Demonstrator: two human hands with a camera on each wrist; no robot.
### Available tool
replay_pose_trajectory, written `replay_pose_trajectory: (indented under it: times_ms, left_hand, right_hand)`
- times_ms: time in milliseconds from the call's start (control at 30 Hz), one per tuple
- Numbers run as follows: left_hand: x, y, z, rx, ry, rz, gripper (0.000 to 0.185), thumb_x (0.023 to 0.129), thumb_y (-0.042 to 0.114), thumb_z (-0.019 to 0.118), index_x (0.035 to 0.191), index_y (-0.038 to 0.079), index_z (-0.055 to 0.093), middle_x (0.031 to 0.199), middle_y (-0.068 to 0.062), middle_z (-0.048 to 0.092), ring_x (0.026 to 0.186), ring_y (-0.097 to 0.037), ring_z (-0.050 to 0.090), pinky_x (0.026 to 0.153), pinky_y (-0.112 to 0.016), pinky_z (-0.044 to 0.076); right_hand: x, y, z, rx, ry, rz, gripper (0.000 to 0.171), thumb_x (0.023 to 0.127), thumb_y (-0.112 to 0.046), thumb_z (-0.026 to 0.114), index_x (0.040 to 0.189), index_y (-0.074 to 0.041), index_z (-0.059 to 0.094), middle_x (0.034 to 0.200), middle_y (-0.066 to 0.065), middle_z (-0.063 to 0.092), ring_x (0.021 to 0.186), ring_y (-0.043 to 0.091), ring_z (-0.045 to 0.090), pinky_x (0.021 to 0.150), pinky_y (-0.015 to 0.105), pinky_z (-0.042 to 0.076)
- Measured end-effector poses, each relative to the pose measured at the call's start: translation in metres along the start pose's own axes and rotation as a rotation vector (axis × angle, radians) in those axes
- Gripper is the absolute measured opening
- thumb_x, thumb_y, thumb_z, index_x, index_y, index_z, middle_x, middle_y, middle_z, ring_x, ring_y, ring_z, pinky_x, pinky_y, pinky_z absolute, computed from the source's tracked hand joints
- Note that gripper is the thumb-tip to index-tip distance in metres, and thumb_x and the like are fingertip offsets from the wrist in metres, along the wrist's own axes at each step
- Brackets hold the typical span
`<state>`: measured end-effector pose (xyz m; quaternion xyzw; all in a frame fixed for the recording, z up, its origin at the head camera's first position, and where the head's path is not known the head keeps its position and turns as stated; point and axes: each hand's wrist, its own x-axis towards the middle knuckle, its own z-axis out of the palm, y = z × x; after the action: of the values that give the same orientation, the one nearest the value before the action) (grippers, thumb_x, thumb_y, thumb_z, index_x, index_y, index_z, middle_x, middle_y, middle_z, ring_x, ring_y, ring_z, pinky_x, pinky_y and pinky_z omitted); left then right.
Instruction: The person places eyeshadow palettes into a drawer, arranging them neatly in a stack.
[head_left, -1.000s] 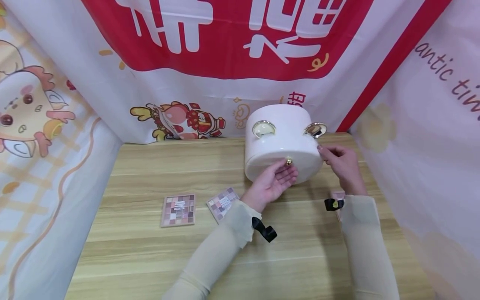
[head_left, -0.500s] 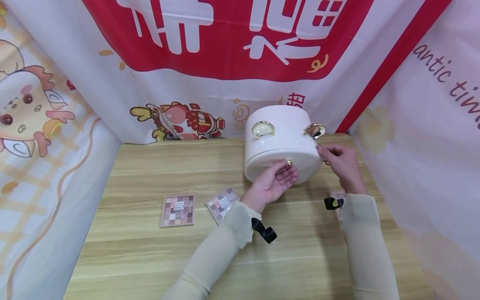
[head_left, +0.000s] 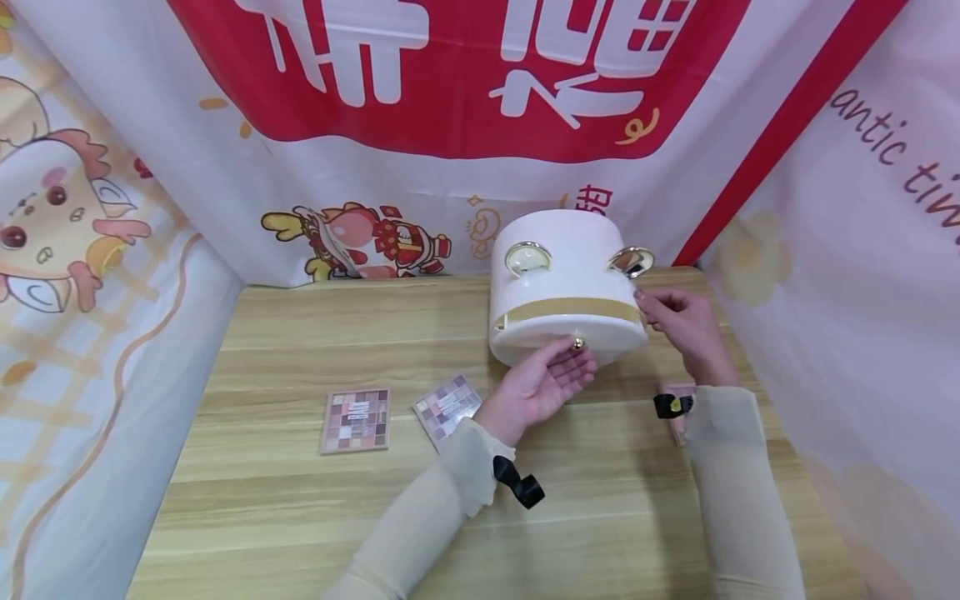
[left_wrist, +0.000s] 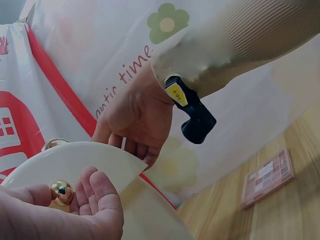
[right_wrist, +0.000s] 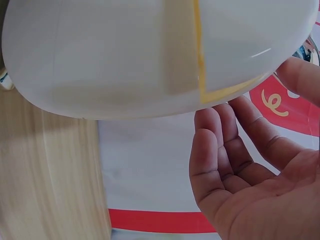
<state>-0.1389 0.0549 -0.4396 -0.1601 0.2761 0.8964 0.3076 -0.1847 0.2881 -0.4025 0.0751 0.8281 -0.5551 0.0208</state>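
Observation:
A white rounded storage box (head_left: 558, 237) with two gold-rimmed ear shapes stands at the back of the wooden table. Its front door (head_left: 600, 329) leans out at the top, leaving a tan gap above it. Thumb and fingers of my left hand (head_left: 536, 387) pinch the gold knob (left_wrist: 62, 193) on that door. At the box's right side, my right hand (head_left: 686, 329) touches the wall with its fingertips below the right ear shape (head_left: 632, 260). In the right wrist view its fingers are loosely bent beside the box's curved edge.
Two eyeshadow palettes, one at left (head_left: 356, 421) and one tilted (head_left: 447, 410), lie left of the box near my left forearm. A third palette (left_wrist: 267, 177) lies by my right wrist. Printed cloth walls (head_left: 450, 183) enclose the table's back and sides.
My left hand has drawn the knob towards me and down, and the door's top has come away from the box. My right hand stays at the box's side.

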Motion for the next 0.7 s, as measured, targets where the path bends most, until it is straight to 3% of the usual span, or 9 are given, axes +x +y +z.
replay_pose_trajectory:
  times_ms: [333, 700]
  left_hand:
    - [-0.020, -0.014, -0.007, 0.012, -0.047, -0.031, 0.016, 0.098, 0.017, 0.065, 0.101, 0.002, 0.066, 0.101, -0.014, 0.069, 0.093, -0.024, 0.068, 0.104, -0.041, 0.047]
    - [-0.041, -0.026, -0.017, 0.015, -0.071, -0.071, 0.018, 0.097, 0.019, 0.066, 0.104, 0.002, 0.066, 0.103, -0.014, 0.069, 0.095, -0.024, 0.068, 0.104, -0.040, 0.047]
  right_hand:
    - [0.001, 0.001, -0.002, 0.004, -0.003, 0.016, 0.053, 0.096, -0.040, 0.069, 0.123, 0.005, 0.062, 0.093, -0.006, 0.063, 0.083, 0.013, 0.059, 0.071, 0.019, 0.052]
    - [-0.001, -0.001, 0.002, -0.017, 0.009, 0.021, 0.054, 0.096, -0.043, 0.067, 0.123, 0.004, 0.063, 0.098, 0.001, 0.062, 0.089, 0.021, 0.058, 0.073, 0.019, 0.052]
